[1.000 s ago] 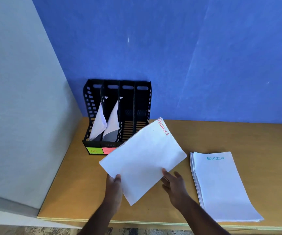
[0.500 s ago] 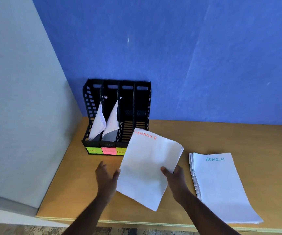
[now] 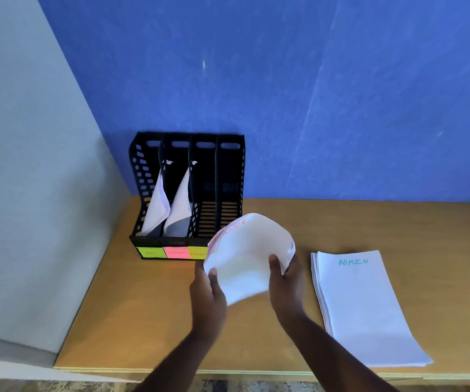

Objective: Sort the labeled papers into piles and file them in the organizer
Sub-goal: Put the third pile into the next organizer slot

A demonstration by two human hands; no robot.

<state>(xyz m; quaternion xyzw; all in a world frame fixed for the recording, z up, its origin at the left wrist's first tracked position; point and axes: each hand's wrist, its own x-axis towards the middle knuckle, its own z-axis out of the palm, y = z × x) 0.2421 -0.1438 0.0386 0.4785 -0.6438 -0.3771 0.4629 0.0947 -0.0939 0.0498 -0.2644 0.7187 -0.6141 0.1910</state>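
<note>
A white stack of papers (image 3: pixel 246 256) with a red word at its top is bent into a curve between both hands, just in front of the black organizer (image 3: pixel 188 190). My left hand (image 3: pixel 208 290) grips its left edge and my right hand (image 3: pixel 286 278) grips its right edge. The organizer has several slots; the two left ones hold curled white papers, the two right ones look empty. Coloured labels (image 3: pixel 171 252) run along its front. A flat pile headed ADMIN (image 3: pixel 361 304) lies on the desk to the right.
The wooden desk (image 3: pixel 149 312) ends at a front edge near the bottom of the view. A grey partition (image 3: pixel 30 193) stands on the left and a blue wall (image 3: pixel 313 94) behind. The organizer sits in the back left corner.
The red-labelled stack was flat and angled; now both hands squeeze it into a curve and hold it closer to the organizer's front. My left hand went from open beside the sheet to gripping it.
</note>
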